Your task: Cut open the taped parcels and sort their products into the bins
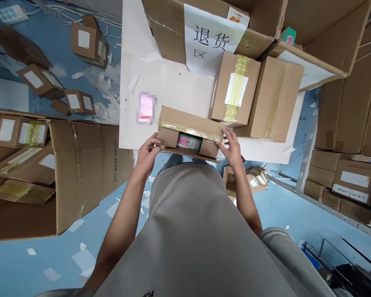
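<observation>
At the table's near edge, a small cardboard box (190, 119) faces me with its front open and flaps spread. Through the opening shows a pink and green package (189, 142) between two side flaps. My left hand (149, 152) grips the box's left end, thumb along the lower flap and fingers at the corner. My right hand (231, 145) holds the right end, fingers bent around the top corner and side flap. Yellowish tape runs along the upper flap's edge. A pink and white item (146, 108), blurred out, lies left of the box on the white table (185, 88).
Two closed cardboard boxes, one taped (219, 97) and one larger (276, 99), stand to the right. Behind them are open cartons, one bearing a paper sign (210, 41). A big carton (86, 165) with boxes inside is at left. Scraps litter the blue floor (117, 251).
</observation>
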Demonstrator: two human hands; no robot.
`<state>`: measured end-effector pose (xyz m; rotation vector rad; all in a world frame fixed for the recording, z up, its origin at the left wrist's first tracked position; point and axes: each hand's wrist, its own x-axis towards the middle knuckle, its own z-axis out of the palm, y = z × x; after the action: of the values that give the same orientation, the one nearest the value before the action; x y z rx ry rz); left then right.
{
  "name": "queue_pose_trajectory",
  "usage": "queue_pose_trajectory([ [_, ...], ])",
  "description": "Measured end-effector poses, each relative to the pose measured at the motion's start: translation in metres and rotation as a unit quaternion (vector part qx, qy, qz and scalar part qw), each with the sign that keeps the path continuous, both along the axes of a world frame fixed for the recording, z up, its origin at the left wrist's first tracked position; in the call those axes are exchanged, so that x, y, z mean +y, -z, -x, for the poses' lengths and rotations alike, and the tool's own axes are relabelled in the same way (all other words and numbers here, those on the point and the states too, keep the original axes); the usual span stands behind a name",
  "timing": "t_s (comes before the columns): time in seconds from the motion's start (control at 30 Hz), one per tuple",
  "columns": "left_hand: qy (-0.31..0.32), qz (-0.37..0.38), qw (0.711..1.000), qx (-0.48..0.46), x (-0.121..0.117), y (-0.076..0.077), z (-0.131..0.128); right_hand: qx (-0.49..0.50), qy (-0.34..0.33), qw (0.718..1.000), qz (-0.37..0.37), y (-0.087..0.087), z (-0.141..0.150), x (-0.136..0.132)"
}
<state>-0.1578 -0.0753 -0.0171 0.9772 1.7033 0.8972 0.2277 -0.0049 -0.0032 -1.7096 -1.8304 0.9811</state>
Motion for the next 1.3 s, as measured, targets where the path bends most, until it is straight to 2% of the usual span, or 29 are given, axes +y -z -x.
queue_pose_trajectory([
  [0.07, -0.012, 0.02, 0.998, -0.06, -0.009, -0.008, 0.007, 0.008, 0.003, 1.0, -0.027, -0.004, 0.0, 0.015],
  [0.17, 0.026, 0.032, 0.996, -0.075, -0.022, -0.011, 0.014, 0.029, 0.057, 0.996, -0.06, -0.003, 0.003, 0.036],
  [0.27, 0.05, 0.05, 0.997, -0.017, -0.029, -0.002, 0.016, 0.045, 0.145, 0.986, -0.074, 0.01, 0.009, 0.058],
  [0.37, 0.057, 0.03, 0.995, 0.071, -0.027, 0.01, 0.012, 0.069, 0.217, 0.971, -0.078, 0.03, 0.018, 0.076],
  [0.43, 0.068, 0.008, 0.992, 0.11, -0.023, 0.016, 0.007, 0.074, 0.241, 0.965, -0.072, 0.04, 0.024, 0.082],
  [0.5, 0.07, -0.001, 0.989, 0.129, -0.018, 0.021, 0.003, 0.075, 0.238, 0.966, -0.062, 0.044, 0.031, 0.081],
  [0.67, 0.036, -0.032, 0.987, 0.151, -0.016, 0.03, -0.012, 0.058, 0.114, 0.991, -0.036, 0.031, 0.054, 0.064],
  [0.8, 0.008, -0.065, 0.982, 0.177, -0.022, 0.04, -0.032, -0.05, -0.026, 0.998, -0.019, 0.013, 0.077, 0.052],
  [0.9, 0.003, -0.058, 0.983, 0.175, -0.024, 0.044, -0.046, -0.163, -0.166, 0.972, 0.026, 0.002, 0.089, 0.046],
  [0.97, 0.015, -0.051, 0.981, 0.187, -0.022, 0.039, -0.053, -0.232, -0.224, 0.944, 0.068, -0.006, 0.093, 0.042],
  [1.03, 0.066, -0.044, 0.974, 0.211, -0.017, 0.029, -0.059, -0.267, -0.254, 0.927, 0.076, -0.013, 0.093, 0.037],
  [1.17, 0.268, -0.03, 0.941, 0.206, 0.004, 0.005, -0.075, -0.263, -0.302, 0.916, 0.012, -0.029, 0.086, 0.031],
  [1.23, 0.313, -0.032, 0.928, 0.197, 0.017, -0.001, -0.085, -0.258, -0.317, 0.913, -0.011, -0.039, 0.081, 0.031],
  [1.3, 0.321, -0.038, 0.926, 0.194, 0.029, -0.005, -0.092, -0.252, -0.311, 0.916, -0.026, -0.049, 0.073, 0.032],
])
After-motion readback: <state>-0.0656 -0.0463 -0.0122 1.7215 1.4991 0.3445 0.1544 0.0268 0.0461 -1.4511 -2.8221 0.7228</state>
